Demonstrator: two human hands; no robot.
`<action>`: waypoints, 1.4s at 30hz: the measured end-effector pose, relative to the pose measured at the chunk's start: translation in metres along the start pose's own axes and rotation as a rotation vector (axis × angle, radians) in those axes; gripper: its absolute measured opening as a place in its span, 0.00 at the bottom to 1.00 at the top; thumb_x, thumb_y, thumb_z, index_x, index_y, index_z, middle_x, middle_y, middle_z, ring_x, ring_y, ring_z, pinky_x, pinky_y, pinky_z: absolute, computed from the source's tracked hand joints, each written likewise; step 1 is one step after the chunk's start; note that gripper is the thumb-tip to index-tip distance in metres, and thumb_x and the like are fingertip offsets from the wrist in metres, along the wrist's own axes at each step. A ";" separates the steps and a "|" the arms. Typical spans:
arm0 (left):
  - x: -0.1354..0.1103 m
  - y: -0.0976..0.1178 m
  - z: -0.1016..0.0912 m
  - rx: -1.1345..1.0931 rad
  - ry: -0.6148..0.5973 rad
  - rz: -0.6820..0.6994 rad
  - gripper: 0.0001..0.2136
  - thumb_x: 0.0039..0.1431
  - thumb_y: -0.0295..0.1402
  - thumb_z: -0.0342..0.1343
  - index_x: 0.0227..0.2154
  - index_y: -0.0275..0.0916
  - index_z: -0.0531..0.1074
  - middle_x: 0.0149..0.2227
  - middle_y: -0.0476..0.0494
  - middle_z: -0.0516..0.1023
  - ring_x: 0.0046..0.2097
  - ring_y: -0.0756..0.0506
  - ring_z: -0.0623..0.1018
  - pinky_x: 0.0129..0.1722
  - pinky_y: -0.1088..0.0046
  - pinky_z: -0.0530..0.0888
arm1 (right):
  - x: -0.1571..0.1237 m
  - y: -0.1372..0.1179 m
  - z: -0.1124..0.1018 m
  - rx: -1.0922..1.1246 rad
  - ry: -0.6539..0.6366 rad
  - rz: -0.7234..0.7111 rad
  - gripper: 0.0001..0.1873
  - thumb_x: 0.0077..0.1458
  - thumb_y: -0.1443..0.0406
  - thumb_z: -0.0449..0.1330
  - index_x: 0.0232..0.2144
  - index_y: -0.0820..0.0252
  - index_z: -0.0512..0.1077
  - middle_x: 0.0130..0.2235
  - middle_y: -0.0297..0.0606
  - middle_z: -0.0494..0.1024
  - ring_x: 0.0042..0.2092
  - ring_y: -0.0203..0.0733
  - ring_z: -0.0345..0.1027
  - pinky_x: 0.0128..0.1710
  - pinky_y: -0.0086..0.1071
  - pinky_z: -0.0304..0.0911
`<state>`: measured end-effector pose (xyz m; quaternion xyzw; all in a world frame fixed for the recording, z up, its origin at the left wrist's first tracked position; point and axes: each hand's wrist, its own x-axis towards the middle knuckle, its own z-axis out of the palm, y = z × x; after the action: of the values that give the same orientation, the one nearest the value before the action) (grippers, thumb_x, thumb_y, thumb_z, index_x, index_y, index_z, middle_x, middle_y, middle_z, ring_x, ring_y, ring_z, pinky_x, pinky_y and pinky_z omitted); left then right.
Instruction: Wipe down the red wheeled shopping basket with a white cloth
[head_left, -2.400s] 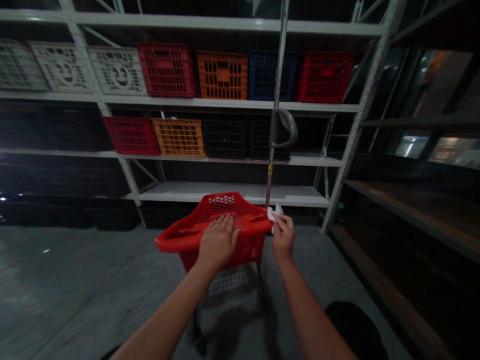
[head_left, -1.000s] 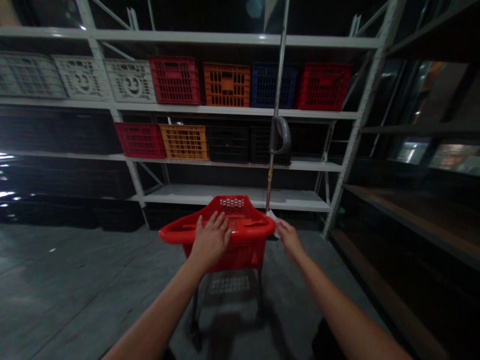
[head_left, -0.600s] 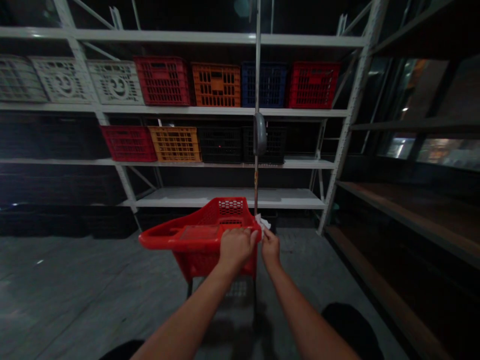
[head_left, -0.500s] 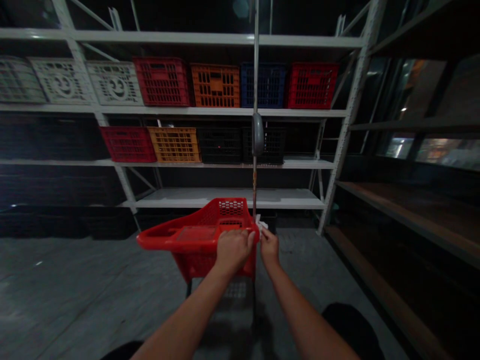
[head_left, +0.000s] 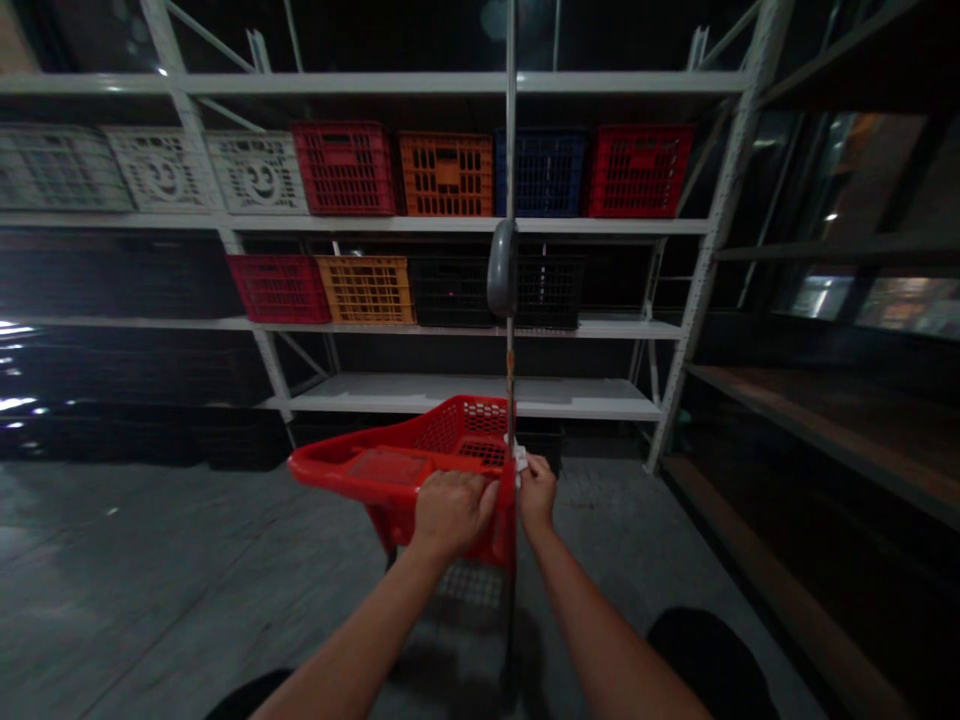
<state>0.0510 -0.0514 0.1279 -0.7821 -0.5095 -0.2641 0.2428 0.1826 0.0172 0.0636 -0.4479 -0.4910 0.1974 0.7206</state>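
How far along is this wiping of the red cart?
Done: can't tell; the red plastic basket looks the same all over. In hand: the right hand pinches a white cloth at the foot of the metal pole, the left hand gripping the basket rim. Left, perhaps: the pole higher up and its grey handle, which nothing touches now.

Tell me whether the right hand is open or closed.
Closed: the right hand pinches a white cloth between its fingers, beside the metal pole.
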 end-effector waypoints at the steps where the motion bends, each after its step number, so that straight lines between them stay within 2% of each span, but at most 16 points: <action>1: -0.002 -0.002 0.000 -0.005 0.009 0.011 0.19 0.58 0.40 0.39 0.23 0.39 0.72 0.24 0.45 0.75 0.29 0.47 0.73 0.32 0.69 0.61 | -0.003 -0.003 0.000 -0.002 0.002 -0.002 0.14 0.48 0.66 0.51 0.33 0.65 0.74 0.32 0.40 0.71 0.37 0.39 0.65 0.39 0.31 0.60; 7: -0.012 -0.012 -0.003 -0.022 0.016 0.055 0.17 0.57 0.39 0.41 0.22 0.39 0.71 0.23 0.46 0.74 0.29 0.47 0.72 0.31 0.69 0.59 | -0.058 -0.037 -0.011 0.066 -0.058 -0.054 0.15 0.54 0.66 0.49 0.40 0.60 0.71 0.37 0.40 0.70 0.39 0.38 0.64 0.38 0.30 0.60; 10: -0.015 -0.014 -0.006 -0.031 0.015 0.075 0.16 0.57 0.39 0.41 0.22 0.39 0.70 0.23 0.47 0.74 0.29 0.47 0.72 0.31 0.69 0.59 | -0.066 -0.033 -0.012 0.063 -0.062 -0.089 0.15 0.54 0.65 0.49 0.40 0.59 0.71 0.36 0.38 0.69 0.39 0.37 0.63 0.38 0.30 0.60; 12: -0.017 -0.016 -0.008 -0.040 0.015 0.092 0.16 0.57 0.39 0.41 0.22 0.39 0.70 0.23 0.47 0.74 0.28 0.48 0.71 0.31 0.69 0.59 | -0.056 -0.021 -0.013 0.031 -0.056 -0.096 0.14 0.53 0.65 0.49 0.38 0.60 0.72 0.36 0.39 0.69 0.39 0.38 0.64 0.39 0.31 0.60; 16: -0.019 -0.022 -0.010 -0.066 0.013 0.133 0.16 0.57 0.38 0.42 0.22 0.39 0.70 0.22 0.47 0.73 0.28 0.48 0.70 0.30 0.69 0.60 | -0.014 0.001 -0.020 -0.045 -0.095 -0.051 0.12 0.48 0.66 0.53 0.32 0.63 0.74 0.35 0.41 0.71 0.39 0.40 0.65 0.41 0.33 0.61; 20: -0.022 -0.033 -0.010 -0.105 0.033 0.161 0.14 0.56 0.37 0.43 0.22 0.39 0.70 0.23 0.47 0.73 0.27 0.48 0.70 0.31 0.70 0.61 | 0.019 -0.007 -0.024 -0.016 -0.141 -0.047 0.15 0.47 0.68 0.53 0.39 0.62 0.72 0.38 0.41 0.74 0.40 0.40 0.67 0.42 0.33 0.61; 21: -0.023 -0.036 -0.010 -0.116 0.038 0.170 0.14 0.56 0.37 0.43 0.23 0.39 0.70 0.23 0.47 0.73 0.27 0.48 0.70 0.31 0.70 0.61 | 0.021 -0.012 -0.022 -0.011 -0.198 -0.070 0.15 0.47 0.68 0.52 0.38 0.61 0.72 0.38 0.40 0.75 0.40 0.40 0.68 0.42 0.33 0.61; 24: -0.024 -0.047 -0.008 -0.154 0.052 0.206 0.13 0.55 0.36 0.43 0.23 0.38 0.70 0.23 0.47 0.73 0.27 0.49 0.69 0.31 0.70 0.62 | 0.019 -0.019 -0.014 -0.078 -0.483 -0.171 0.13 0.46 0.72 0.51 0.31 0.60 0.75 0.33 0.37 0.77 0.37 0.39 0.69 0.40 0.32 0.62; 26: -0.024 -0.059 -0.008 -0.187 0.046 0.233 0.13 0.55 0.35 0.42 0.23 0.38 0.70 0.23 0.47 0.72 0.28 0.49 0.69 0.32 0.70 0.63 | 0.015 -0.018 -0.011 -0.157 -0.592 -0.224 0.15 0.45 0.74 0.50 0.29 0.59 0.75 0.33 0.37 0.77 0.37 0.39 0.69 0.40 0.32 0.62; 30: -0.022 -0.087 -0.017 -0.226 -0.008 0.275 0.14 0.55 0.33 0.41 0.25 0.39 0.70 0.27 0.46 0.74 0.34 0.47 0.70 0.41 0.66 0.64 | 0.015 -0.009 -0.009 -0.306 -0.617 -0.274 0.20 0.41 0.78 0.50 0.32 0.58 0.75 0.36 0.36 0.77 0.40 0.38 0.68 0.43 0.33 0.61; 33: -0.023 -0.097 -0.031 -0.146 -0.009 0.213 0.11 0.54 0.32 0.43 0.31 0.41 0.72 0.38 0.46 0.74 0.44 0.44 0.69 0.49 0.60 0.60 | 0.015 -0.007 -0.002 -0.434 -0.585 -0.253 0.21 0.41 0.79 0.50 0.32 0.58 0.75 0.35 0.38 0.77 0.39 0.39 0.68 0.42 0.32 0.61; 35: -0.023 -0.090 -0.037 -0.063 0.027 0.108 0.12 0.53 0.31 0.44 0.34 0.40 0.71 0.42 0.44 0.73 0.46 0.43 0.68 0.51 0.59 0.57 | 0.009 -0.013 0.007 -0.482 -0.573 -0.259 0.18 0.43 0.78 0.50 0.31 0.59 0.75 0.34 0.39 0.77 0.37 0.39 0.68 0.41 0.32 0.61; 38: -0.024 -0.065 -0.037 0.030 0.034 -0.039 0.13 0.54 0.33 0.42 0.36 0.38 0.71 0.38 0.42 0.75 0.42 0.44 0.71 0.50 0.61 0.58 | -0.009 -0.027 0.022 -0.425 -0.566 -0.324 0.15 0.47 0.74 0.52 0.35 0.61 0.74 0.37 0.41 0.76 0.40 0.40 0.67 0.45 0.34 0.59; 40: -0.023 -0.048 -0.031 0.099 0.007 -0.112 0.15 0.56 0.36 0.41 0.33 0.37 0.71 0.33 0.41 0.76 0.37 0.43 0.73 0.48 0.60 0.59 | -0.021 -0.034 0.030 -0.348 -0.591 -0.359 0.13 0.48 0.71 0.54 0.37 0.61 0.73 0.40 0.42 0.75 0.42 0.40 0.66 0.46 0.34 0.58; 42: -0.023 -0.040 -0.024 0.188 -0.007 -0.186 0.19 0.56 0.41 0.39 0.26 0.36 0.72 0.26 0.39 0.76 0.32 0.42 0.74 0.43 0.59 0.60 | -0.027 -0.035 0.033 -0.281 -0.643 -0.366 0.13 0.47 0.71 0.56 0.37 0.60 0.74 0.39 0.41 0.75 0.42 0.39 0.66 0.45 0.33 0.59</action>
<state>0.0020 -0.0672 0.1349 -0.7064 -0.6030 -0.2337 0.2877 0.1362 -0.0056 0.0829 -0.3626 -0.7855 0.1268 0.4852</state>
